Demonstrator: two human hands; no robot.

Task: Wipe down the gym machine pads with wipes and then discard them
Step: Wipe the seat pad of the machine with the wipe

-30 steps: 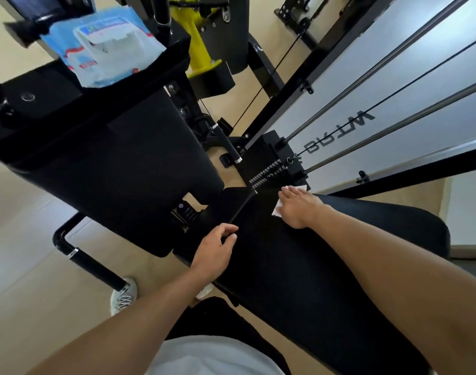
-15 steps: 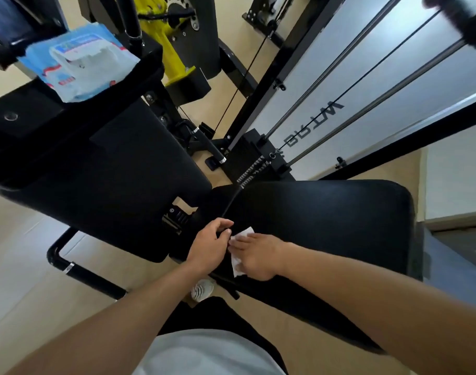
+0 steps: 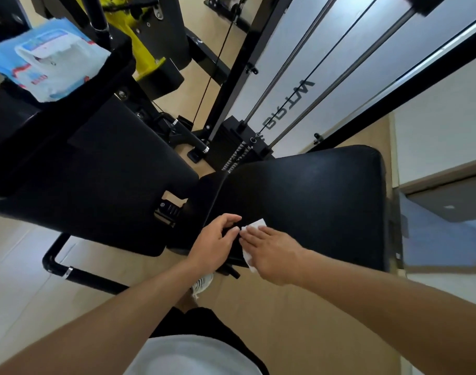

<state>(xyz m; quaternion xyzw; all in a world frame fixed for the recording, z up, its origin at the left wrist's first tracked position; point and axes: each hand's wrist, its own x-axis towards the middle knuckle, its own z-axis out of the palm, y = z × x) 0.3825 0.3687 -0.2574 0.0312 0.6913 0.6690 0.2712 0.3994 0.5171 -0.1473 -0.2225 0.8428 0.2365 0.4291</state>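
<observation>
Two hands are working at the near corner of the black seat pad (image 3: 312,201) in the head view. The right hand (image 3: 272,250) is lying flat with straight fingers, pressing a white wipe (image 3: 254,226) against the seat pad near its left edge; corners of the wipe are showing beyond the fingertips and under the palm. The left hand (image 3: 215,242) is sitting just left of the right one, its fingers curling over the seat pad's left edge and gripping it, the fingertips nearly touching those of the right hand.

Up and to the left of the seat pad, the black back pad (image 3: 90,169) is tilting away, and a blue and white pack of wipes (image 3: 47,60) is resting on top of the machine above it. The pack's flap is standing open, with white sheet material showing in the opening.

Beyond the far edge of the seat pad, the weight stack (image 3: 239,142) is standing with guide rods (image 3: 334,87) and a cable rising from it. A white shoe (image 3: 201,285) is showing on the tan floor (image 3: 23,280) just below the left hand.
</observation>
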